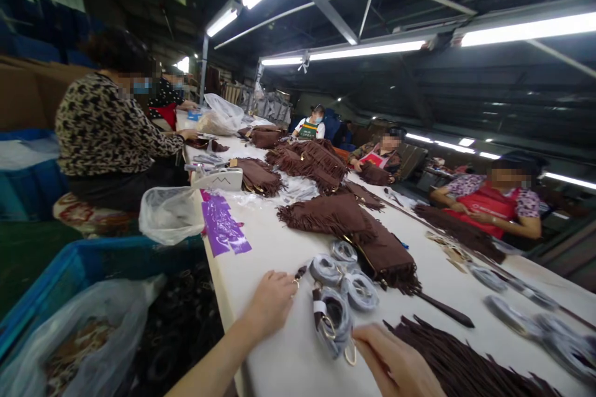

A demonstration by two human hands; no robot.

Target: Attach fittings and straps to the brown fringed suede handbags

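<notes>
My left hand (274, 298) is over the white table near its front edge. Its fingers are closed on a small dark strap end (300, 273) with a gold-coloured metal clasp. My right hand (395, 356) has its fingers pressed together at the edge of a coiled strap (336, 322) in grey wrapping, and seems to grip it; the fingertips are partly hidden. That coil has a white band and metal hooks. Several more wrapped strap coils (359, 290) lie just behind it. Brown fringed bags (388, 254) with gold zips are beside them.
A blue crate (88, 248) with a plastic bag and dark coils stands left of the table (274, 353). Purple tape (223, 223) and a clear plastic tub (170, 214) are at the left edge. Dark fringe (447, 353) lies front right. Co-workers sit around the table.
</notes>
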